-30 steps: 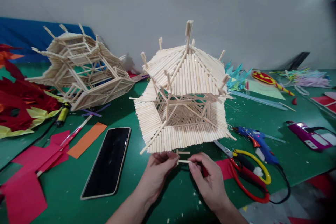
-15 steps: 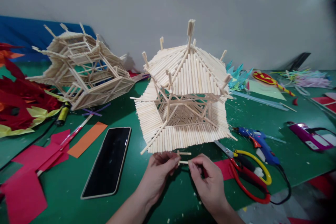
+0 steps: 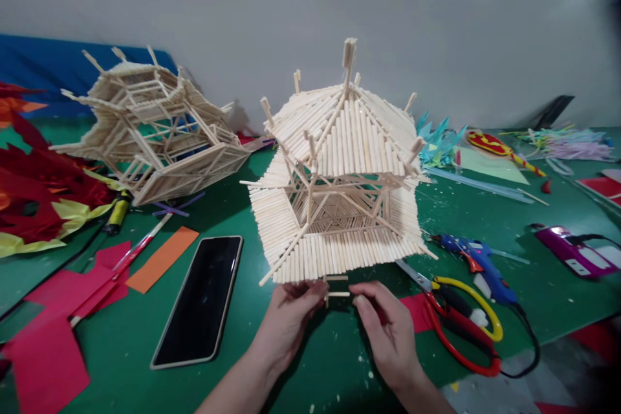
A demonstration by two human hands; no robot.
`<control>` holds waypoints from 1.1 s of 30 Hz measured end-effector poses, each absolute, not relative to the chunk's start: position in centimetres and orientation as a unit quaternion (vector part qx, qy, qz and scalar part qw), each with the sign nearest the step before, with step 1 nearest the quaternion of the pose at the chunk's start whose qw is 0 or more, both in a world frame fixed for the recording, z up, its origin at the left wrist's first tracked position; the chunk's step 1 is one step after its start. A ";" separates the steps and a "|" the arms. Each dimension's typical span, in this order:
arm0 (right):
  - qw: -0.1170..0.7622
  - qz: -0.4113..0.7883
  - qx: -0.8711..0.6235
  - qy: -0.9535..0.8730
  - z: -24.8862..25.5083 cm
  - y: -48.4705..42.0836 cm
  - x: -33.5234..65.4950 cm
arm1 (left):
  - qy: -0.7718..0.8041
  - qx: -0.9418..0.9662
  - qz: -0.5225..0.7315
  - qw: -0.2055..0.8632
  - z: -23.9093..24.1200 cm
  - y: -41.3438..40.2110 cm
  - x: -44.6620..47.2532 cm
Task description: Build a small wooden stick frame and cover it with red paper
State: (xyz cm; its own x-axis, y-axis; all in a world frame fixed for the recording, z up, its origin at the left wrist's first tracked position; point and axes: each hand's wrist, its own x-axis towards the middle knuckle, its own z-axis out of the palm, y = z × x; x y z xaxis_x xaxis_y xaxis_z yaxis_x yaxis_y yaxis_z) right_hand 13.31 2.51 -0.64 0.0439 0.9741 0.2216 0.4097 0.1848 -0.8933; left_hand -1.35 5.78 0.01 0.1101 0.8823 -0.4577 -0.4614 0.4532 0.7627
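Observation:
My left hand (image 3: 294, 309) pinches a small frame of pale wooden sticks (image 3: 338, 294), with two short sticks pointing right from a crosspiece. Just right of the stick ends is my right hand (image 3: 385, 320), its thumb and fingers slightly apart and nothing visible between them. Directly behind both hands stands a pavilion model (image 3: 339, 259) of wooden sticks, with a peaked roof, upright stubs at the corners and a wide slatted lower skirt. The fingertips of my left hand are close to its front edge; whether they touch it I cannot tell.
Scissors (image 3: 466, 323) and a blue glue gun (image 3: 478, 265) lie to the right. Leftward are a phone (image 3: 198, 301), an orange strip (image 3: 162, 259), red paper (image 3: 48, 356) and a second stick model (image 3: 160, 129) on its side. A purple power strip (image 3: 575, 252) sits far right.
My right hand has let go of the small stick frame and drawn slightly right. My left hand still holds the frame, shifted a little left and up.

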 end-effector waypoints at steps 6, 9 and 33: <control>0.427 0.271 -0.605 -0.615 -0.9 2.8 15.0 | 0.485 0.236 0.476 0.695 -0.2 6.0 -1.5; 0.413 0.273 -0.609 -0.619 -1.0 2.7 15.8 | 0.496 0.257 0.465 0.687 -0.4 5.9 -1.5; 0.047 0.099 -0.550 -0.828 0.4 2.7 24.1 | 0.625 0.690 0.240 0.273 -0.1 3.8 -3.5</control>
